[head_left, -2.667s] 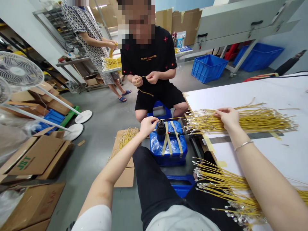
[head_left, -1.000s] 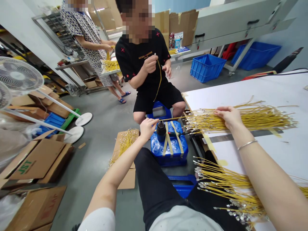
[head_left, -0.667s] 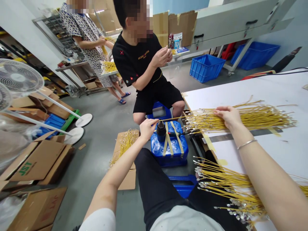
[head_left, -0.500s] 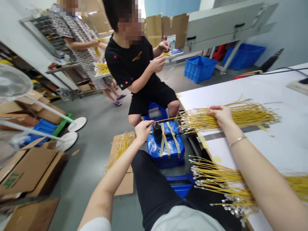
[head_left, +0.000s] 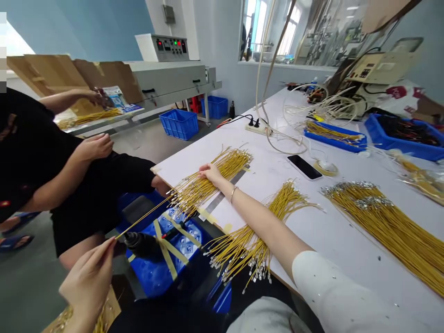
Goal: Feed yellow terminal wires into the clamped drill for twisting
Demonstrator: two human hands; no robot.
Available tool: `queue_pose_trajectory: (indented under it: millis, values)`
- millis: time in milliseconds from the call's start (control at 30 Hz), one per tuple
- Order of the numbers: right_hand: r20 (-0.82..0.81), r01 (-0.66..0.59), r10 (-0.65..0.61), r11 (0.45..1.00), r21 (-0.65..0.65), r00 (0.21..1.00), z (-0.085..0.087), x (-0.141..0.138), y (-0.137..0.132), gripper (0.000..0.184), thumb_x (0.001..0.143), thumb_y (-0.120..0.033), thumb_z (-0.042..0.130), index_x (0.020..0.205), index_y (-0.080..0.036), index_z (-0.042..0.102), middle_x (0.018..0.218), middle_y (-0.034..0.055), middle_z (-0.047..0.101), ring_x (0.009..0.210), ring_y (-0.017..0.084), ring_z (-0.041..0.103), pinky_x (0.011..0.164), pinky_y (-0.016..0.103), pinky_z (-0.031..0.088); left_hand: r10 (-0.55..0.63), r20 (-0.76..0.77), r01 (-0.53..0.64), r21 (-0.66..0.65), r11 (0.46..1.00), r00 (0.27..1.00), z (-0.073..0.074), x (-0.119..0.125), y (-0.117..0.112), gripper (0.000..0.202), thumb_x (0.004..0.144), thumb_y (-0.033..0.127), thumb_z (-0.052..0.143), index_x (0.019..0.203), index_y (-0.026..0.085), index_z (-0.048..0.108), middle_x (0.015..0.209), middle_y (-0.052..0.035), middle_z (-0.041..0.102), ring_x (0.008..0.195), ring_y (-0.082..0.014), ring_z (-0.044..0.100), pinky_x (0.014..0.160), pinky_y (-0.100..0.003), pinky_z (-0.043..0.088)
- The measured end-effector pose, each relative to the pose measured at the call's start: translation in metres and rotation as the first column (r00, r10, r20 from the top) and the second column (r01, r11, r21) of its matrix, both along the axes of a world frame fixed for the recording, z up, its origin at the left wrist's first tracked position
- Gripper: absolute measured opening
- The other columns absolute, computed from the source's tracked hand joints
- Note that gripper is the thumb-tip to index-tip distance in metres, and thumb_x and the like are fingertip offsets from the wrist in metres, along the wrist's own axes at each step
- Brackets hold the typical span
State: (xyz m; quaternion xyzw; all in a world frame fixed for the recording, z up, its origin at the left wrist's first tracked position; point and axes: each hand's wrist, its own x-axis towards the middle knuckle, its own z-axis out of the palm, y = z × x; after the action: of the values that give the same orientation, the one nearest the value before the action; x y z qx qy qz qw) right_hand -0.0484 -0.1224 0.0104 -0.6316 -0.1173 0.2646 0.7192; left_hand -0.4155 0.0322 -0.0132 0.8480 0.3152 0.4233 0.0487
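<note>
One black cylindrical nozzle (head_left: pixel 140 244) sits just to the right of my left hand (head_left: pixel 88 275), on a blue plastic box (head_left: pixel 149 277) crossed by strips of tan tape. A person in black clothes (head_left: pixel 38 148) sits beyond that hand, and a ribbed blue plastic crate (head_left: pixel 178 125) stands on the floor farther off. Past my right hand (head_left: pixel 211 174), across the white tabletop (head_left: pixel 267 178), is a white power strip (head_left: pixel 257 129) with black plugs; farther to its right lie a dark-screened phone (head_left: pixel 304 167) and a long blue plastic tray (head_left: pixel 333 144) of yellow wires. My right forearm crosses a splayed bunch of yellow wires with silvery ends (head_left: pixel 239 249), hiding part of it, and a thick stack of yellow wires (head_left: pixel 398 226) rests well to the right.

My left thumb and fingers pinch the end of a thin yellow wire (head_left: pixel 142 216), which runs straight past the nozzle to the loose yellow bunch (head_left: pixel 234 162) under my right hand. Slender and roughly parallel, that bunch fans its silvery metal ends out at the table edge, towards my left hand. My right fingers bend down onto it; whether they grip any strand, I cannot tell.
</note>
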Motion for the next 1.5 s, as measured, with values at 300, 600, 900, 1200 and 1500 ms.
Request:
queue_pose_trajectory:
  millis: [300, 600, 900, 1200, 1500]
  values:
    - [0.013, 0.022, -0.023, 0.999, 0.046, 1.0, 0.019, 0.034, -0.042, 0.018, 0.07, -0.004, 0.071, 0.078, -0.014, 0.058, 0.071, -0.0019, 0.062, 0.066, 0.007, 0.059, 0.075, 0.023, 0.053, -0.23, -0.063, 0.208, -0.243, 0.948, 0.971, 0.031, 0.02, -0.039, 0.032, 0.088, 0.052, 0.056, 0.093, 0.028, 0.076, 0.087, 0.0012, 0.075, 0.077, -0.0225, 0.069, 0.061, -0.032, 0.048]
    - [0.101, 0.146, -0.15, 0.988, 0.045, 0.984, 0.058, 0.083, -0.146, 0.026, 0.064, -0.009, 0.079, 0.082, -0.016, 0.061, 0.073, -0.0043, 0.06, 0.064, 0.004, 0.055, 0.062, 0.014, 0.048, -0.323, 0.231, 0.366, -0.808, 0.462, 0.918, 0.061, 0.091, -0.112, 0.045, 0.068, 0.059, 0.075, 0.078, 0.015, 0.078, 0.067, -0.0067, 0.072, 0.063, -0.0186, 0.063, 0.054, -0.025, 0.045]
    - [0.094, 0.323, -0.354, 0.914, 0.244, 0.93, 0.071, 0.114, -0.224, 0.023, 0.063, 0.001, 0.064, 0.078, -0.016, 0.066, 0.068, 0.0011, 0.056, 0.059, 0.006, 0.052, 0.05, 0.013, 0.042, -0.362, 0.383, 0.474, -0.856, 0.208, 0.85, 0.095, 0.133, -0.159, 0.03, 0.069, 0.044, 0.077, 0.076, 0.015, 0.079, 0.06, -0.0044, 0.068, 0.059, -0.0144, 0.058, 0.054, -0.024, 0.042]
    - [0.124, 0.38, -0.413, 0.897, 0.224, 0.902, 0.075, 0.124, -0.239, 0.019, 0.063, 0.0, 0.067, 0.067, -0.018, 0.064, 0.066, 0.0009, 0.05, 0.055, 0.006, 0.046, 0.042, 0.014, 0.034, -0.346, 0.453, 0.48, -0.877, -0.009, 0.821, 0.097, 0.156, -0.173, 0.028, 0.065, 0.043, 0.078, 0.071, 0.016, 0.077, 0.058, -0.0032, 0.063, 0.05, -0.0083, 0.04, 0.048, -0.024, 0.028]
    - [0.065, 0.412, -0.438, 0.88, 0.235, 0.897, 0.075, 0.134, -0.246, 0.02, 0.07, 0.004, 0.061, 0.07, -0.016, 0.062, 0.065, -0.0004, 0.047, 0.054, 0.003, 0.042, 0.046, 0.015, 0.031, -0.243, 0.487, 0.434, -0.868, -0.243, 0.839, 0.101, 0.164, -0.178, 0.028, 0.059, 0.039, 0.08, 0.066, 0.013, 0.075, 0.055, -0.0022, 0.056, 0.048, -0.0051, 0.035, 0.046, -0.023, 0.021]
